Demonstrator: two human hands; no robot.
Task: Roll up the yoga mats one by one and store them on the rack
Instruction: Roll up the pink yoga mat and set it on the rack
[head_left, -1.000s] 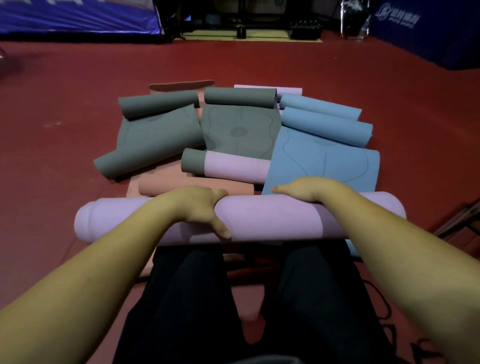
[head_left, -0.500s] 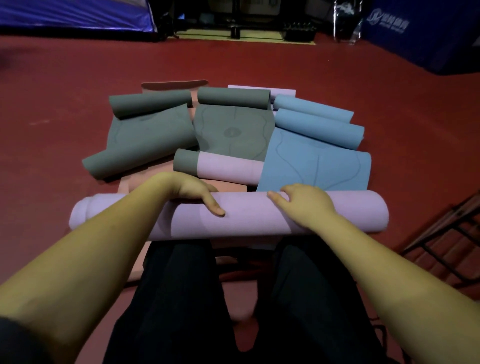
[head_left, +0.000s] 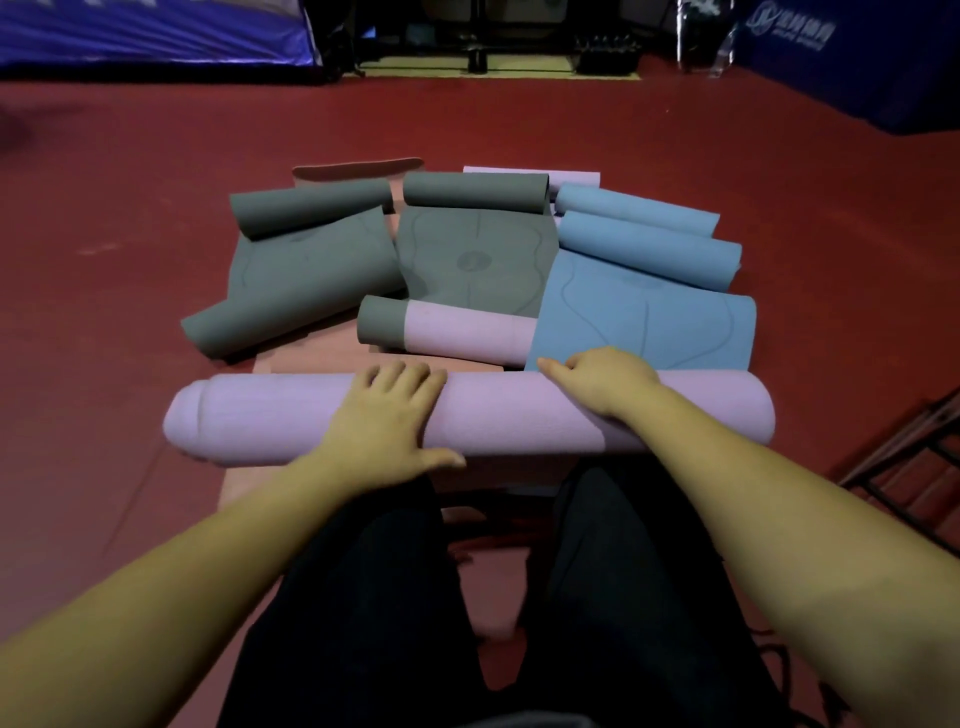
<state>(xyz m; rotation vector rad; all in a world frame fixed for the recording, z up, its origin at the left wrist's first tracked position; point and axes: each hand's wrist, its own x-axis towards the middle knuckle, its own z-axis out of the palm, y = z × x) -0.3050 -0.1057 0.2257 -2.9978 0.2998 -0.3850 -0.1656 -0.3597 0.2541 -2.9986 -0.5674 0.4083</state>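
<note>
Fingers of the left hand (head_left: 387, 415) lie spread and fairly straight over the top of the pink roll (head_left: 467, 415), thumb trailing on the near side, so it presses rather than grips. Pink roll sits crosswise on the floor (head_left: 104, 208) just ahead of the knees, on top of a salmon mat (head_left: 322, 358), with its left end telescoped, the inner core poking out past the outer wrap. Fingers of the right hand (head_left: 602, 382) drape over the roll's far edge, mostly hidden from here, so I cannot tell how tightly they curl; it looks like a palm-down press too. Beyond: grey mats (head_left: 311, 260), a grey-and-pink roll (head_left: 452, 330) and blue mats (head_left: 644, 312), all only part rolled. A dark frame at far right (head_left: 904, 457) is probably the rack. My read: rolling of this one is about done. To finish well, keep even downward pressure with both palms so the wrap stays tight, tap the left end square before lifting, then grip underneath with both hands so the free edge can't unwind on the way to the rack.
</note>
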